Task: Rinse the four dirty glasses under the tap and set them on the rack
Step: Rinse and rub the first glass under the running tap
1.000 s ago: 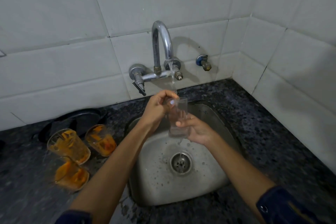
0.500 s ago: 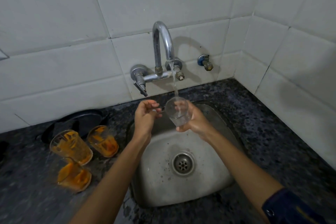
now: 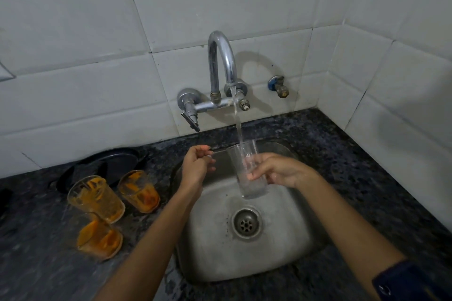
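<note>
My right hand [image 3: 276, 171] grips a clear glass [image 3: 248, 171] upright over the steel sink [image 3: 281, 247]. Water streams from the chrome tap [image 3: 221, 56] into the glass's open top. My left hand [image 3: 197, 166] hovers just left of the glass, fingers loosely curled, holding nothing. Three orange-stained glasses stand on the dark counter left of the sink: one at the back left [image 3: 95, 199], one at the back right [image 3: 139, 190], one at the front [image 3: 97, 237].
A black pan or plate [image 3: 107, 164] lies behind the dirty glasses against the white tiled wall. The speckled counter [image 3: 354, 178] wraps round the sink into the right corner. A small valve [image 3: 278, 87] sticks out right of the tap.
My left hand has let go of the glass and drawn away to the left. My right hand tipped the glass, then set it upright under the stream.
</note>
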